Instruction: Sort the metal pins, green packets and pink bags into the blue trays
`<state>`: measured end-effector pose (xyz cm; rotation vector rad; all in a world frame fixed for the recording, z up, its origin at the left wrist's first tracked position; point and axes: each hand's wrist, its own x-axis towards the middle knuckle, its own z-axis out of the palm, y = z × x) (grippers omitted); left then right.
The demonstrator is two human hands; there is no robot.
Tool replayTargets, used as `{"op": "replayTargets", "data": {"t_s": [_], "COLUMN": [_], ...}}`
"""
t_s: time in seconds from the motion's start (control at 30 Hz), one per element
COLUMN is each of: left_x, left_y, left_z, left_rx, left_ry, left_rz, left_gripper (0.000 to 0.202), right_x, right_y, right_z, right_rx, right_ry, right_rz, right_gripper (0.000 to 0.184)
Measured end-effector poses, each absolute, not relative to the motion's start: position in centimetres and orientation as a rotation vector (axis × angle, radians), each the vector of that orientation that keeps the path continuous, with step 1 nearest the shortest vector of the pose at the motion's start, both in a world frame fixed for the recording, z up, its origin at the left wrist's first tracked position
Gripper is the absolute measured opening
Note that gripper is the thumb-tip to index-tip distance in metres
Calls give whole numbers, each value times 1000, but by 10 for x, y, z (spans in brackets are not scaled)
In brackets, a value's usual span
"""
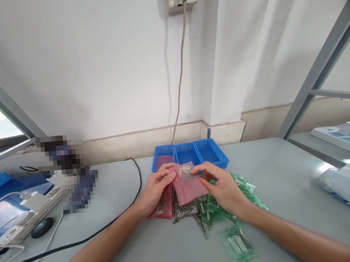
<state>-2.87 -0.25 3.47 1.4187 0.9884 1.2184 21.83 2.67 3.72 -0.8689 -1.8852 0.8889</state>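
Note:
Both of my hands hold one small pink plastic bag (189,183) above the grey table (288,186). My left hand (155,189) pinches its left edge. My right hand (222,187) pinches its upper right edge with thumb and forefinger. Small pale parts show through the top of the bag. Beneath it lie a stack of pink bags (162,206), a scatter of loose metal pins (187,212) and a heap of green bags (243,190).
A blue tray (211,152) with three compartments stands just behind my hands. One green bag of pins (239,245) lies nearer me. A black cable (136,178) and a white power strip (27,215) are to the left; wrapped white packs (349,186) lie at right.

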Motion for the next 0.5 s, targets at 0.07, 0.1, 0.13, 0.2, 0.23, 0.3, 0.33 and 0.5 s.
{"op": "replayTargets", "data": {"t_s": [0.07, 0.1, 0.13, 0.2, 0.23, 0.3, 0.33, 0.5], "left_x": [-28, -28, -28, -28, -29, -30, -31, -33], "left_y": [-3, -4, -5, -6, -7, -8, -7, -7], "left_z": [37, 38, 38, 37, 35, 31, 30, 28], "left_rx": [1450, 1453, 1442, 1383, 1351, 1327, 1340, 1457], "left_ry": [976, 967, 958, 954, 964, 1009, 1038, 1111], "left_rz": [1224, 1224, 1216, 1168, 1141, 1099, 1093, 1129], "left_gripper": [36, 37, 38, 39, 41, 46, 47, 44], "right_x": [218, 218, 218, 218, 218, 218, 218, 217], "right_y": [27, 27, 27, 28, 28, 28, 28, 29], "right_z": [38, 39, 40, 42, 42, 42, 42, 39], "right_rx": [-831, -817, -809, -818, -835, -871, -888, -937], "right_ry": [-1880, -1885, -1891, -1892, -1885, -1870, -1863, -1840], "right_rz": [882, 870, 856, 838, 839, 843, 842, 840], "right_gripper": [20, 19, 18, 18, 18, 22, 24, 32]}}
